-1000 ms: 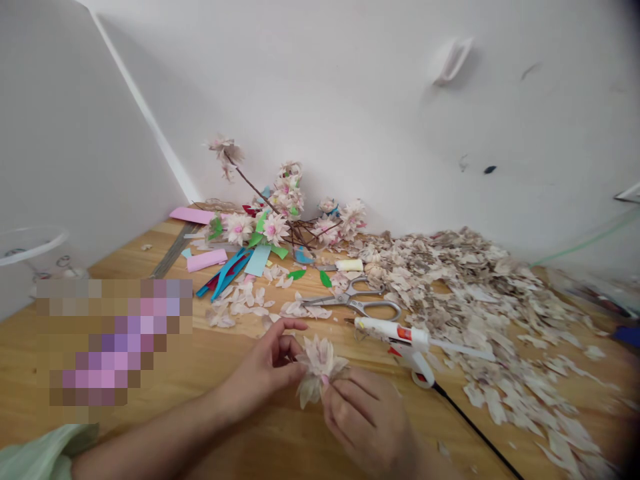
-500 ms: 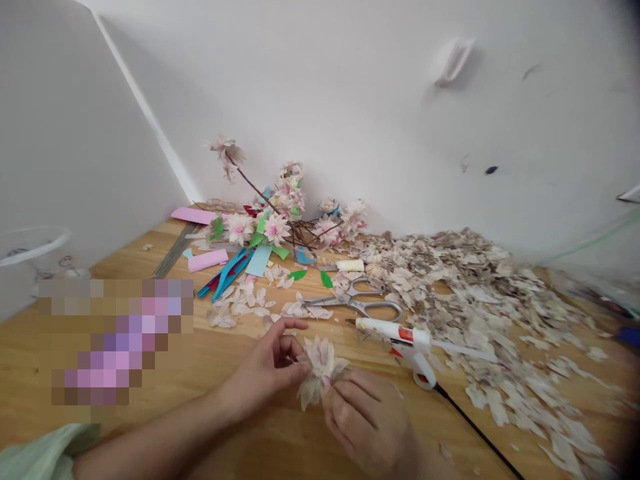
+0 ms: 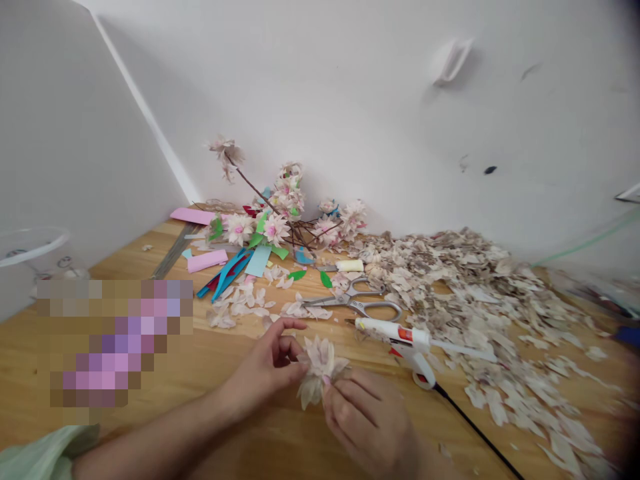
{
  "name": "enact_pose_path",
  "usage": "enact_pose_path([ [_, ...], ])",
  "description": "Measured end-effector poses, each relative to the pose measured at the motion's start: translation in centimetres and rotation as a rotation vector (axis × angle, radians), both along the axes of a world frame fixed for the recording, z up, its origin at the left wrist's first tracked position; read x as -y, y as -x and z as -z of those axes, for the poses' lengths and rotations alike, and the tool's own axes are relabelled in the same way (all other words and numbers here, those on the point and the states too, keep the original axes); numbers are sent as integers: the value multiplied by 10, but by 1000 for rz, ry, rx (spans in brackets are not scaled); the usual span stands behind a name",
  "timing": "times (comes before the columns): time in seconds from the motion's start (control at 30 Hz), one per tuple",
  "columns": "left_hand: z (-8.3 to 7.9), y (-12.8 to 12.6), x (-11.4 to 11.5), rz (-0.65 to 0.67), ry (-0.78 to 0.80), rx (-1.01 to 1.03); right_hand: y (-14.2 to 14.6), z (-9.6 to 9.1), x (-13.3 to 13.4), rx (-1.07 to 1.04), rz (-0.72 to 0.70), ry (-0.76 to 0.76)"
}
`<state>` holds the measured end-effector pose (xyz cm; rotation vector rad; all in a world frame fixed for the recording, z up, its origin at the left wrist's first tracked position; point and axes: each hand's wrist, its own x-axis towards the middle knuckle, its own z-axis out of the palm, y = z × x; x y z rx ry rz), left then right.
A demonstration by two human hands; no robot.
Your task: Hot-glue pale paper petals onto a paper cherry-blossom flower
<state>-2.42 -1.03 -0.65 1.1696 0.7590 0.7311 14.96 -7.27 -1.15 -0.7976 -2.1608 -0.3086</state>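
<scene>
My right hand is closed, pinching a pale artificial flower by its pinkish base. Whitish, translucent petals fan out toward the left. At the flower's left edge, the thumb and curled fingers of my left hand close on its petals, while the index finger stretches out above. Beyond the hands lie grey-handled scissors, blades pointing left. A white glue gun rests on its side just right of the flower, its black cord running toward the front edge.
A broad heap of dried petals covers the right side of the wooden table. Branches with finished flowers stand at the back wall. Blue strips, pink paper and green leaves lie nearby. A blurred patch hides something at left.
</scene>
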Motion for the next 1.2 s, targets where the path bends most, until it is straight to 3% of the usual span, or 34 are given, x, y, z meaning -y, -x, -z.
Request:
enact_pose_path([
  [1.2, -6, 4, 0, -72, 46, 59, 1, -18, -3, -95, 40, -19],
])
